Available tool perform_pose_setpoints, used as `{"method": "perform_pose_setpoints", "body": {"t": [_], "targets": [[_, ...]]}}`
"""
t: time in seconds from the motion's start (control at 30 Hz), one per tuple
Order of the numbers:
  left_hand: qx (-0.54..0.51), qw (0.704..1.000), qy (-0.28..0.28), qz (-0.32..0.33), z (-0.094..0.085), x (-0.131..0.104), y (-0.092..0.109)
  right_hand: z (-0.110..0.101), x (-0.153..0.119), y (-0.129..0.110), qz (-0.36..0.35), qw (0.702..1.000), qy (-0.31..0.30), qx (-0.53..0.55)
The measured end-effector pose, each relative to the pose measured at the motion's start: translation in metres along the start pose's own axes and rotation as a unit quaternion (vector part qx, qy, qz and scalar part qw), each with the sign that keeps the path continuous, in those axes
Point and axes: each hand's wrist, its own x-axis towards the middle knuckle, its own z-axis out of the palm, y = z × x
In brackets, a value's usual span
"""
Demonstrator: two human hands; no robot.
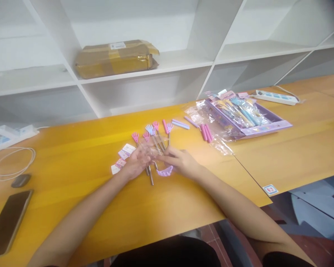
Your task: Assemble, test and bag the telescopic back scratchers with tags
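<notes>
My left hand (137, 163) has its fingers closed on a clear plastic wrapper (153, 145), above the wooden table. On the wrapper's right side is my right hand (180, 159), its fingers pressed together at the plastic. Under and around both hands lie metal rods with small hand-shaped heads, among them a pink one (135, 137), a blue one (149, 129) and a lilac one (169, 128). A purple claw-shaped head (165, 171) rests just below my right fingers. Printed cards (126, 151) lie left of my left hand.
Pink tubes (206, 133) and lilac tubes (180, 124) lie behind my hands. A purple box (267, 128) of wrapped items stands at right, near a power strip (277, 97). A phone (9, 222) and cable (30, 163) are at left. A taped parcel (117, 59) sits on the shelf.
</notes>
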Motion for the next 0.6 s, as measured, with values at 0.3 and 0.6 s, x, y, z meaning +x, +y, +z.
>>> {"method": "perform_pose_setpoints", "body": {"t": [0.3,0.6], "targets": [[0.053,0.99,0.107,0.081,0.001,0.008,-0.01,-0.009,0.005,-0.001,-0.09,0.989,-0.054,-0.106],[-0.125,0.975,0.174,0.061,-0.011,0.015,0.01,-0.009,0.004,0.003,-0.073,0.989,-0.09,-0.091]]}}
